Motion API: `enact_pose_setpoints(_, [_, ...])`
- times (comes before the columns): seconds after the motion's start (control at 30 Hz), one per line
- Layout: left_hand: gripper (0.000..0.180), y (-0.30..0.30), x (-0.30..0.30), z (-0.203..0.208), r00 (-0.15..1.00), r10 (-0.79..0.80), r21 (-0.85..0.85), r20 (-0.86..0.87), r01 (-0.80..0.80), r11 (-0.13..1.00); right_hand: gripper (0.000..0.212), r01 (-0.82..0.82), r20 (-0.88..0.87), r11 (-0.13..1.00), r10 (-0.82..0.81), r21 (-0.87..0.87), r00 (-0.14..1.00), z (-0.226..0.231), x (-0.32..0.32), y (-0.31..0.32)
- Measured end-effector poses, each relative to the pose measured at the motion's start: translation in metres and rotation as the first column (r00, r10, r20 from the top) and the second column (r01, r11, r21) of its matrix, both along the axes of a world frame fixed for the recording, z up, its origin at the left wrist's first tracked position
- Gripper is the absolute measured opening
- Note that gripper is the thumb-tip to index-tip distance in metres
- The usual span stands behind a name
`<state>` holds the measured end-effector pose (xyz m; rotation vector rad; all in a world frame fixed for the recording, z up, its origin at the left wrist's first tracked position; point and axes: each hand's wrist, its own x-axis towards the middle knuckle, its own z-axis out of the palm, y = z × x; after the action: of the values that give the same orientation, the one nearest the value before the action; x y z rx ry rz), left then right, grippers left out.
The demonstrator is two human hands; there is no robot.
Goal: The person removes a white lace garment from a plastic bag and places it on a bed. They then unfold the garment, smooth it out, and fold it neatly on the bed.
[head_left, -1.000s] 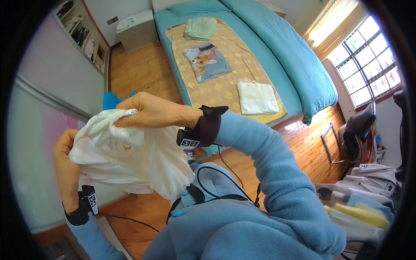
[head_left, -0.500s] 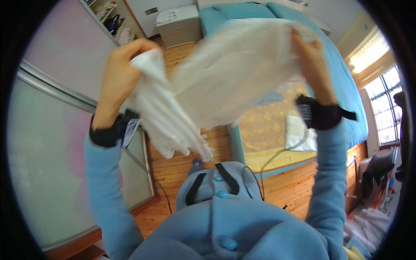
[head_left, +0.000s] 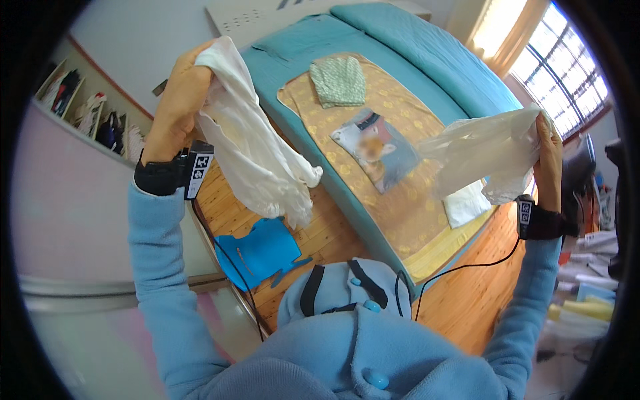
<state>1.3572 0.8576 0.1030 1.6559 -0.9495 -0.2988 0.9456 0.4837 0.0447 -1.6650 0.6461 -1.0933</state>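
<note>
A white cloth garment (head_left: 257,160) is held up over the wooden floor (head_left: 333,227), just beside the bed, its upper end grasped by the fingers of the left hand (head_left: 177,103) and its lower end hanging loose. A translucent plastic bag (head_left: 483,147) is pinched near its edge by the fingers of the right hand (head_left: 548,160). One second earlier, the white material was bunched between both hands; garment and bag are now held well apart, and their separation is judged complete. Beyond, on a tan patterned cover (head_left: 417,223), a green patterned folded cloth (head_left: 338,81), a fawn-printed folded piece (head_left: 383,157) and a folded white item (head_left: 467,205) are laid out.
</note>
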Motion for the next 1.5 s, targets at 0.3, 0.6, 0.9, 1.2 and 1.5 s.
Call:
enact_pose_setpoints(0.3, [0.027, -0.06, 0.117, -0.025, 0.996, -0.083, -0.08, -0.022, 0.081, 0.993, 0.037, 0.256, -0.082, 0.967, -0.256, -0.02, 0.963, -0.037, -0.054, -0.048])
enact_pose_setpoints(0.6, [0.048, -0.106, 0.196, 0.032, 0.961, -0.265, -0.27, 0.077, 0.276, 0.923, 0.041, 0.419, -0.351, 0.894, -0.346, 0.158, 0.87, -0.178, -0.061, -0.159])
enact_pose_setpoints(0.9, [0.025, -0.174, 0.209, 0.0, 0.975, -0.219, -0.201, 0.042, 0.222, 0.954, 0.033, 0.434, -0.631, 0.899, -0.371, -0.06, 0.681, -0.32, -0.083, -0.225])
enact_pose_setpoints(1.2, [0.018, -0.258, 0.109, 0.005, 0.924, -0.381, -0.167, -0.016, 0.374, 0.912, 0.044, 0.275, -0.742, 0.961, -0.186, -0.001, 0.645, -0.253, 0.008, -0.227])
enact_pose_setpoints(1.5, [0.02, -0.352, 0.206, -0.002, 0.189, -0.064, -0.148, 0.98, 0.906, 0.396, 0.029, -0.3, -0.405, 0.946, 0.23, -0.12, 0.885, -0.061, 0.325, -0.018])
